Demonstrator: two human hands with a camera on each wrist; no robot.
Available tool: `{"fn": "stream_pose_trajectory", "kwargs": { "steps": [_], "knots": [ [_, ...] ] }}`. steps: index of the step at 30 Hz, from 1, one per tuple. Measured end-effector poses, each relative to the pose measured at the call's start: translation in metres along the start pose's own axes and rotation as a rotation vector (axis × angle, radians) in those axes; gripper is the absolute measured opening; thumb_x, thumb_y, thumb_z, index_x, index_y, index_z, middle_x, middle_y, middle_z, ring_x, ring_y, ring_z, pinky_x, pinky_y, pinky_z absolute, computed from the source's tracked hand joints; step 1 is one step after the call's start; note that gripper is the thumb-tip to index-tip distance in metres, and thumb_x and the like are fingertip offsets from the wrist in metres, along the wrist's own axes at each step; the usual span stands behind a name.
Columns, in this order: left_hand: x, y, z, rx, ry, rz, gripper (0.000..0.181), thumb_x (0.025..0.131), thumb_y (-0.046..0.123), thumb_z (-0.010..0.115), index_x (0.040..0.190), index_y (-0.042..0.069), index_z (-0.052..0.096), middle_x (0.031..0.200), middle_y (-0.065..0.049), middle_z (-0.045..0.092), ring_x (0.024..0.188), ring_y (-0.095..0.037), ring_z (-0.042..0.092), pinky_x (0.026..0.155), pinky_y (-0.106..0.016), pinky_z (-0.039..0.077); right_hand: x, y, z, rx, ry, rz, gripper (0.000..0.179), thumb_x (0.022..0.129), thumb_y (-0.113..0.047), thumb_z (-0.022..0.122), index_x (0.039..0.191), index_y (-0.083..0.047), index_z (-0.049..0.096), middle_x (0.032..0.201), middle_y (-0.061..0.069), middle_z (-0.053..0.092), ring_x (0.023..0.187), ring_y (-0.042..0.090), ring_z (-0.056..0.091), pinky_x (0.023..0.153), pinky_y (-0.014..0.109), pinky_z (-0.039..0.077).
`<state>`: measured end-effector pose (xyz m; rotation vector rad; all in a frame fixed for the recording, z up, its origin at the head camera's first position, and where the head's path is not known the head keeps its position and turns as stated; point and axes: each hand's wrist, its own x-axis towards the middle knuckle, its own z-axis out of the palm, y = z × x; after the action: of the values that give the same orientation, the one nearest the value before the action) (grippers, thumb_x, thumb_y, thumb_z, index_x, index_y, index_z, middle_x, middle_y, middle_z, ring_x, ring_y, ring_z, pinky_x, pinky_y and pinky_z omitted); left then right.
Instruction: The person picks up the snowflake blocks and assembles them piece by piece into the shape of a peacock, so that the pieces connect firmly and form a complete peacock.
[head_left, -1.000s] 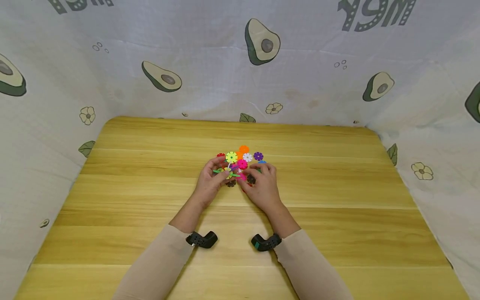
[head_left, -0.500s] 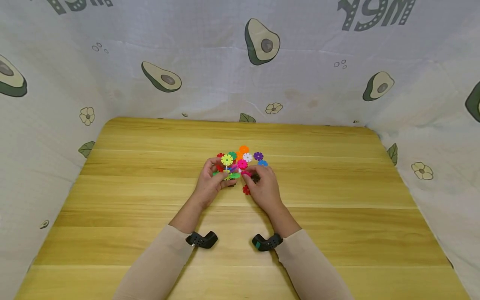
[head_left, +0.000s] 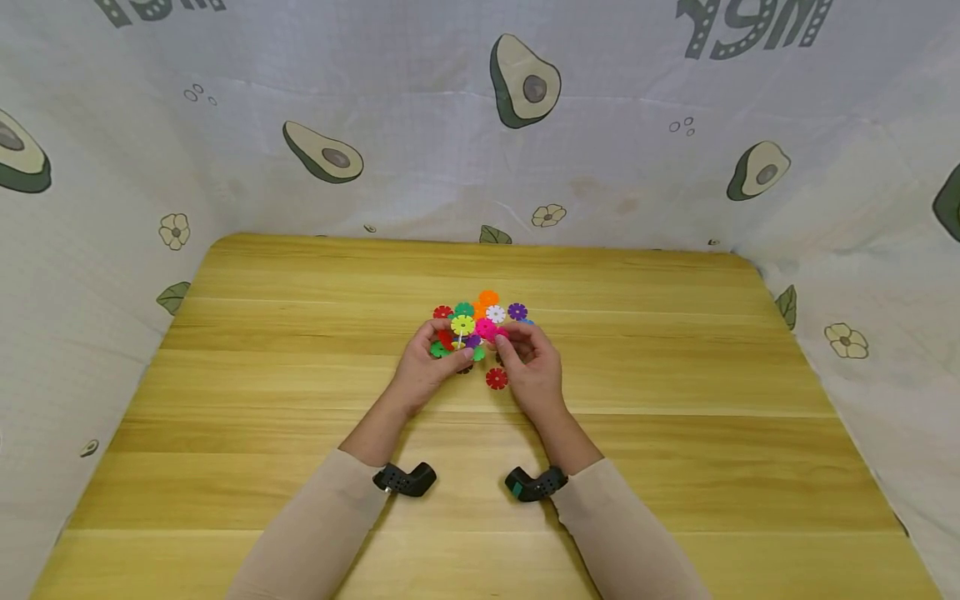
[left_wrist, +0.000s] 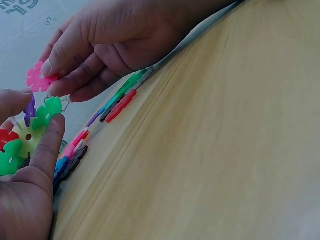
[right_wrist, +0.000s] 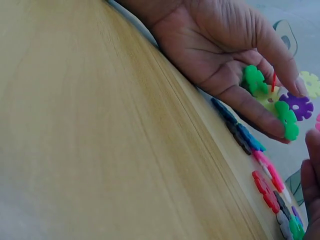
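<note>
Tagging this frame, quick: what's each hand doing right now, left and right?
Left hand: holding a multicoloured cluster of flower-shaped pieces.
Right hand: pinching a pink flower-shaped piece.

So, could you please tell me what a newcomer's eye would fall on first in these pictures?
Probably the bright cluster of joined flower-shaped discs held in the left hand, over the table. Next comes the pink disc pinched by the right hand beside it. Behind the table, avocado prints stand out on the pale cloth.
</note>
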<state>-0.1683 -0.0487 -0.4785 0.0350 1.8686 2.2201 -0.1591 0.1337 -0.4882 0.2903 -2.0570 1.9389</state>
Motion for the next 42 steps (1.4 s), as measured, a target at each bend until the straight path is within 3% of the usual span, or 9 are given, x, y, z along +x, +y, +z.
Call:
{"fn": "stream_pose_trajectory", "kwargs": {
  "steps": [8,16,21,25,31,42],
  "knots": [
    [0.001,-0.002,0.0,0.003,-0.004,0.002,0.047,0.092,0.0,0.071,0.132,0.004,0.048,0.129,-0.009,0.052,0.12,-0.021,0.055,0.085,-0.018,0.059,0.0,0.0,0.001,0.01,0.006,0.03,0.021,0.094,0.005,0.068,0.114,0.009,0.064,0.095,0.003,0.07,0.079,0.016,0.071,0.073,0.017,0.059],
    [0.001,-0.003,-0.001,0.015,0.001,0.011,0.05,0.092,0.002,0.072,0.136,0.006,0.05,0.118,-0.003,0.051,0.104,-0.014,0.057,0.08,-0.016,0.057,-0.002,-0.002,0.0,-0.055,-0.024,0.016,0.021,0.095,-0.001,0.07,0.113,0.007,0.064,0.096,0.029,0.072,0.082,0.003,0.069,0.075,0.015,0.056],
    [0.001,-0.004,-0.002,-0.027,-0.014,-0.005,0.05,0.094,0.001,0.07,0.138,0.006,0.049,0.119,-0.004,0.051,0.093,-0.008,0.064,0.082,-0.018,0.058,-0.002,-0.003,0.0,-0.094,-0.021,0.043,0.023,0.094,-0.006,0.072,0.115,0.002,0.066,0.095,0.027,0.074,0.082,0.002,0.067,0.075,0.016,0.053],
    [0.002,-0.003,-0.001,-0.049,-0.047,-0.017,0.049,0.097,0.0,0.065,0.141,0.004,0.044,0.13,-0.01,0.05,0.092,-0.005,0.067,0.085,-0.02,0.059,-0.002,-0.003,0.0,-0.112,-0.03,0.057,0.023,0.095,-0.007,0.073,0.116,-0.002,0.067,0.093,0.025,0.075,0.081,0.004,0.066,0.073,0.017,0.052],
    [0.001,0.0,-0.001,-0.049,-0.093,-0.026,0.049,0.101,0.001,0.058,0.145,0.001,0.036,0.143,-0.019,0.046,0.097,-0.005,0.067,0.091,-0.023,0.059,-0.002,-0.005,0.002,-0.122,-0.044,0.084,0.021,0.095,-0.01,0.072,0.115,-0.002,0.068,0.097,0.024,0.075,0.083,0.002,0.067,0.072,0.015,0.053],
    [0.002,-0.001,-0.002,-0.035,-0.095,-0.05,0.052,0.102,0.002,0.057,0.148,0.001,0.033,0.15,-0.025,0.045,0.104,-0.014,0.068,0.093,-0.029,0.06,-0.001,-0.01,0.001,-0.204,-0.06,0.176,0.021,0.095,-0.014,0.074,0.113,-0.003,0.07,0.101,0.018,0.075,0.085,0.003,0.068,0.072,0.015,0.055]
  ]
}}
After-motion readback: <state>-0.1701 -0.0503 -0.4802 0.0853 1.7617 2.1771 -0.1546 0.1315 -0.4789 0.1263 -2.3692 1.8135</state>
